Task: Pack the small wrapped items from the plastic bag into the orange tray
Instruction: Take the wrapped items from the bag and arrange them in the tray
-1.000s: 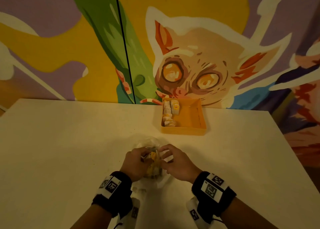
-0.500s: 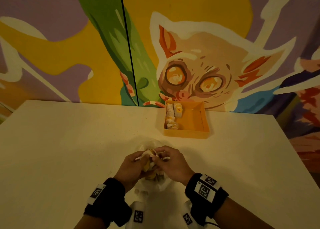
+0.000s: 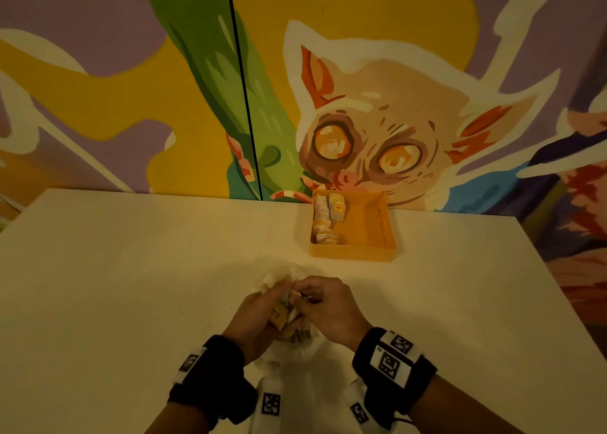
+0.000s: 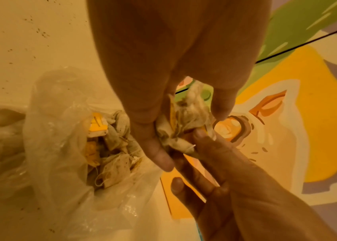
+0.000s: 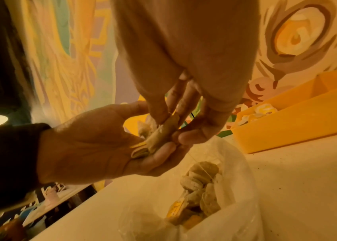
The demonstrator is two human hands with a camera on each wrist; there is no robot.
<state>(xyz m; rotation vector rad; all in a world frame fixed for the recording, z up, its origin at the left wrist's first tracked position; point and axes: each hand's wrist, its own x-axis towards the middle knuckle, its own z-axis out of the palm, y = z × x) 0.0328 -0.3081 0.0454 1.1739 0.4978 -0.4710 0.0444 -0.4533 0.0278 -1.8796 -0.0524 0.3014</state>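
Note:
A clear plastic bag [image 3: 279, 271] lies open on the table right under both hands, with several tea-bag-like wrapped items [image 4: 110, 156] inside it. My left hand [image 3: 279, 300] cups a small bunch of wrapped items [image 5: 159, 138] just above the bag. My right hand [image 3: 303, 297] meets it from the right, thumb and fingers pinching that same bunch [image 4: 184, 125]. The orange tray [image 3: 353, 253] stands beyond the hands at the table's far edge. Several wrapped items [image 3: 323, 221] line its left side, and the tray's right part is bare.
The white table [image 3: 131, 269] ends at a painted mural wall directly behind the tray. Its right edge [image 3: 558, 289] slants down beside my right arm. Dark crumbs [image 4: 37, 32] speckle the tabletop around the bag.
Both hands have come together over the bag's mouth and now hold a bunch of wrapped items between them. The tray and its contents look the same.

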